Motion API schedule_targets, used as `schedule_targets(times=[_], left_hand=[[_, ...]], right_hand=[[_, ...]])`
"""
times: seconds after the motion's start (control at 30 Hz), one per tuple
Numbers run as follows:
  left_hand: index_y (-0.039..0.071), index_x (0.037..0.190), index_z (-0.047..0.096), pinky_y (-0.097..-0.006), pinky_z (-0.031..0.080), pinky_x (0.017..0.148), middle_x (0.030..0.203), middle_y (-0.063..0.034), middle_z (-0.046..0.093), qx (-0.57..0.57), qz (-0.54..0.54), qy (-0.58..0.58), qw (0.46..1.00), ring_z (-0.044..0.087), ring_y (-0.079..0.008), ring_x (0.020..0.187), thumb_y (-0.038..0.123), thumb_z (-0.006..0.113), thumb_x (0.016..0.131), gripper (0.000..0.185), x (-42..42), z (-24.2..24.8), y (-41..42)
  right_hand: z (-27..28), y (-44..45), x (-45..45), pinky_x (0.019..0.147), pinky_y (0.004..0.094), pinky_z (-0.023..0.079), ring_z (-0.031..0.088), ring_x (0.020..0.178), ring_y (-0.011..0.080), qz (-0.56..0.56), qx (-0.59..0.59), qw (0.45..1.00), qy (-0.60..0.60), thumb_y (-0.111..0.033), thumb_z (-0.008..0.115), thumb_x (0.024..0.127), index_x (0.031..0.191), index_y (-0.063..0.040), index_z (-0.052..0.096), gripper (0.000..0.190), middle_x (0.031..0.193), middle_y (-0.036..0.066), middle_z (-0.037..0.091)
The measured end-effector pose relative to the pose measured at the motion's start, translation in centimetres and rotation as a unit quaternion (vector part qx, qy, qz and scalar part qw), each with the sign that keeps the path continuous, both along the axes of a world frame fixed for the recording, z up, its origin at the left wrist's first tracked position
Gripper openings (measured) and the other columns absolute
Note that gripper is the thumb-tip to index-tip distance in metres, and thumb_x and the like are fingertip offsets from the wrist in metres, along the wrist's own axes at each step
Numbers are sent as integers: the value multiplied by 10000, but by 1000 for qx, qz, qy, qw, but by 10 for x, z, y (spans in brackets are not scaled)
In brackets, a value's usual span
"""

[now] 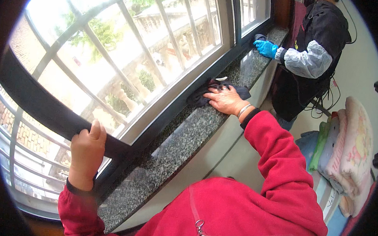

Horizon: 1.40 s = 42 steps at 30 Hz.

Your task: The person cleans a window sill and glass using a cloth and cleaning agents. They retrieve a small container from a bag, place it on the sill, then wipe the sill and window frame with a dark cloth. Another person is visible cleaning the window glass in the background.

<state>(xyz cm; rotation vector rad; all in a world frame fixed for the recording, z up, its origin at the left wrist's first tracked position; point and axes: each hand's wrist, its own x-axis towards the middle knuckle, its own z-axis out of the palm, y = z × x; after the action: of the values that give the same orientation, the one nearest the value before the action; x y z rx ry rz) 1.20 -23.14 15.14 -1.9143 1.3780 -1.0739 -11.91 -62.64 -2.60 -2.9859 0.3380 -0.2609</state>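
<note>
My left hand (87,154) grips the dark frame of a window sash (50,112), its fingers curled over the edge. My right hand (229,100), with a bracelet at the wrist, presses on a crumpled dark cloth (197,97). The cloth is bunched under my palm and fingers on a speckled granite windowsill (178,139), against the lower window frame. A small white object (221,78) shows at the cloth's far edge; I cannot tell what it is.
Metal bars (141,43) stand outside the glass. At the sill's far end a person in dark clothes (319,32) rests a blue-gloved hand (265,48) by another dark cloth (259,37). Folded blankets (355,150) are stacked on the right. Thin cables (322,105) hang near that person.
</note>
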Motion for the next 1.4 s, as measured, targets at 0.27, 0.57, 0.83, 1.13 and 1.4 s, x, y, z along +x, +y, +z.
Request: schedule_targets(times=[0.27, 0.57, 0.83, 1.13, 1.4], left_hand=[[76, 992, 601, -378, 435, 534, 1075, -58, 565, -6, 28, 19, 999, 521, -219, 610, 103, 567, 726, 269, -3, -4, -1], [70, 980, 605, -349, 437, 495, 1114, -82, 555, -49, 38, 50, 997, 512, -194, 610, 140, 566, 727, 266, -21, -9, -6], [38, 1018, 597, -356, 424, 506, 998, -140, 613, -167, -56, 179, 968, 557, -258, 598, 78, 565, 740, 282, -89, -91, 43], [-5, 1006, 588, -389, 520, 679, 957, -178, 612, -342, -35, 399, 850, 626, -355, 812, -85, 542, 761, 262, -122, -179, 65], [-2, 980, 604, -386, 519, 662, 930, -167, 623, -333, -123, 448, 821, 630, -343, 804, -68, 551, 789, 209, -119, -191, 74]], right_hand=[[1, -102, -3, 946, 625, 293, 430, 1250, 336, -171, 12, 985, 22, -359, 400, 892, 1301, -273, 470, 424, 1352, 12, 448], [0, -184, -4, 982, 681, 239, 379, 1296, 352, -321, 49, 946, 1, -396, 429, 884, 1323, -286, 458, 453, 1435, 26, 393], [-79, -191, -28, 891, 472, 445, 547, 1069, 369, -358, -52, 860, -360, -276, 533, 848, 1112, -128, 631, 318, 1237, 175, 522], [-94, -14, -25, 927, 457, 395, 473, 1058, 447, -294, 166, 805, -487, -234, 561, 874, 1192, -53, 563, 366, 1152, 297, 492], [-85, 182, -60, 906, 449, 454, 482, 1082, 472, -144, 194, 885, -398, -243, 600, 850, 1219, -101, 553, 398, 1269, 334, 389]])
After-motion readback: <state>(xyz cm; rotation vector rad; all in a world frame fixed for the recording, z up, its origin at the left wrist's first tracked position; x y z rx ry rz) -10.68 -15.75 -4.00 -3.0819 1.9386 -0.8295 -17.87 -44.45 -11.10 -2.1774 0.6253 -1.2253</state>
